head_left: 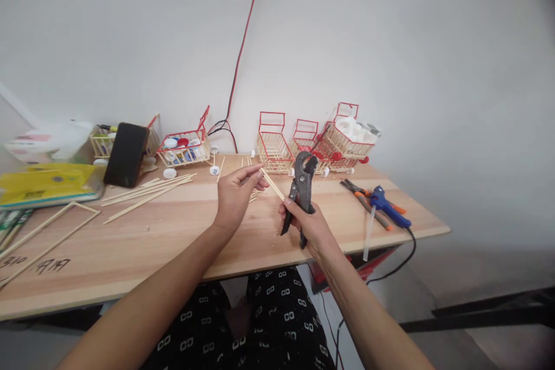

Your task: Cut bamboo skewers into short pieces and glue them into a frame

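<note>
1. Stick, thin and pale wood, was held above the desk between both hands, slanting from upper left down to lower right
2. Left hand pinched the stick's upper end between thumb and fingertips; grip narrow, closed on the stick
3. Right hand was wrapped around the handles of the black cutter, grip closed on the tool; the stick's lower end met this hand just beside the cutter's handles
4. Cutter pointed upward, its curved jaws parted at the top, nothing seen between them
5. Loose sticks lay on the desk to the left of the hands, near a stick frame at the left edge
6. Small red-and-wood carts stood in a row along the wall behind the hands; another cart held bottle caps
7. Blue glue gun and orange-handled pliers lay on the desk to the right, well apart from the right hand
8. Dark phone leaned upright at rear left
</note>
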Demonstrator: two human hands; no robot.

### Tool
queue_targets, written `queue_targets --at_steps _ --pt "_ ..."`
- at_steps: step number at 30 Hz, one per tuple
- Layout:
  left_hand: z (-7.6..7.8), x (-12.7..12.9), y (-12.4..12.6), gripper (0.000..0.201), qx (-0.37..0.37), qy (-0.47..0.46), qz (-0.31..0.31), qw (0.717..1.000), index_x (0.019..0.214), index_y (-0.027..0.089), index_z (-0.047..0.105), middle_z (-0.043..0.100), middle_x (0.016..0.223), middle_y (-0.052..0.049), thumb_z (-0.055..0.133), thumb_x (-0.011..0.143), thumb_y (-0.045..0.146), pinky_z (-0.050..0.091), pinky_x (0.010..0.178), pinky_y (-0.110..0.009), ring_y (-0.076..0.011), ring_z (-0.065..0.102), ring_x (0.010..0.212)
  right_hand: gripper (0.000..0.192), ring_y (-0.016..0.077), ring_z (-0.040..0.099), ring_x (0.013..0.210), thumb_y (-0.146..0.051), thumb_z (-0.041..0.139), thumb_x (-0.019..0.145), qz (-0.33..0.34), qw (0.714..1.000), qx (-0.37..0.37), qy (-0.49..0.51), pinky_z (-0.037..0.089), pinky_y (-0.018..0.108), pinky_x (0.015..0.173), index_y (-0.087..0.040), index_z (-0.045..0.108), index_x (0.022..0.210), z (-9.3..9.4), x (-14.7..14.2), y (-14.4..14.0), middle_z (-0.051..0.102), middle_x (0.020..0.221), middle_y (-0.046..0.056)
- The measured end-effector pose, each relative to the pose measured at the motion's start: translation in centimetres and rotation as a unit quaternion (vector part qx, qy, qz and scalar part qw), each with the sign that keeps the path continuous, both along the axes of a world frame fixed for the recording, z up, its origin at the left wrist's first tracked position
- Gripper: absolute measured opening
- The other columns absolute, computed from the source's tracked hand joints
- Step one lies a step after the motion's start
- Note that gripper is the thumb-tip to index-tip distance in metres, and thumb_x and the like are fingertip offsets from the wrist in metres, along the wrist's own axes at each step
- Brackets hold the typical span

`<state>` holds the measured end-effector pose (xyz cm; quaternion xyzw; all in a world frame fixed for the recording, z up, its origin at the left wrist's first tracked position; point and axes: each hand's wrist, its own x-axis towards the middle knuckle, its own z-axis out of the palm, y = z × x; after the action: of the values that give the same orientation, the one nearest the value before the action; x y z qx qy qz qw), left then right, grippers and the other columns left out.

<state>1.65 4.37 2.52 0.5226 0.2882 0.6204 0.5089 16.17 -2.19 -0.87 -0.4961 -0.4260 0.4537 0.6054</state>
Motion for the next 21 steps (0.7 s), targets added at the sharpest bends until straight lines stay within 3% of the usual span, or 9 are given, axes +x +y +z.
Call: queue_targets --at_steps 4,9,17,21 --pt "0.0 -0.1 0.1 0.019 -0.015 0.003 -0.001 1.000 0.085 0.011 0.073 0.070 0.063 -0.004 0.072 0.071 0.024 0.053 0.061 -0.027 -0.0140 0.064 0.058 0.032 0.0141 0.056 0.061 -0.045 0.071 0.071 -0.031 0.999 0.006 -0.022 0.050 0.027 0.054 -0.014 0.064 0.072 0.1 0.4 0.1 0.062 0.068 0.004" --pt "-0.8 0.0 0.7 0.024 -0.060 -0.029 -0.044 0.997 0.082 0.009 0.070 0.070 0.066 -0.006 0.076 0.068 0.026 0.056 0.064 -0.028 -0.0162 0.068 0.064 0.033 0.0139 0.057 0.060 -0.047 0.069 0.073 -0.067 0.995 0.025 -0.074 0.049 0.027 0.054 -0.014 0.065 0.072 0.5 1.6 0.6 0.063 0.068 0.004" --pt "-1.1 -0.2 1.6 0.024 -0.119 -0.124 -0.060 0.983 0.078 0.010 0.067 0.069 0.070 -0.003 0.080 0.062 0.021 0.056 0.068 -0.024 -0.0126 0.068 0.065 0.036 0.0137 0.059 0.065 -0.050 0.068 0.074 -0.075 0.993 0.066 0.058 0.051 0.028 0.062 -0.016 0.066 0.086 1.1 1.4 0.9 0.063 0.073 0.002" --pt "-1.0 -0.2 1.5 0.024 -0.115 -0.121 -0.055 0.984 0.079 0.010 0.067 0.069 0.070 -0.003 0.080 0.062 0.021 0.056 0.068 -0.024 -0.0127 0.068 0.065 0.035 0.0140 0.059 0.068 -0.048 0.069 0.074 -0.084 0.993 0.077 0.036 0.052 0.029 0.066 -0.016 0.065 0.089 0.8 1.1 0.8 0.064 0.078 0.003"
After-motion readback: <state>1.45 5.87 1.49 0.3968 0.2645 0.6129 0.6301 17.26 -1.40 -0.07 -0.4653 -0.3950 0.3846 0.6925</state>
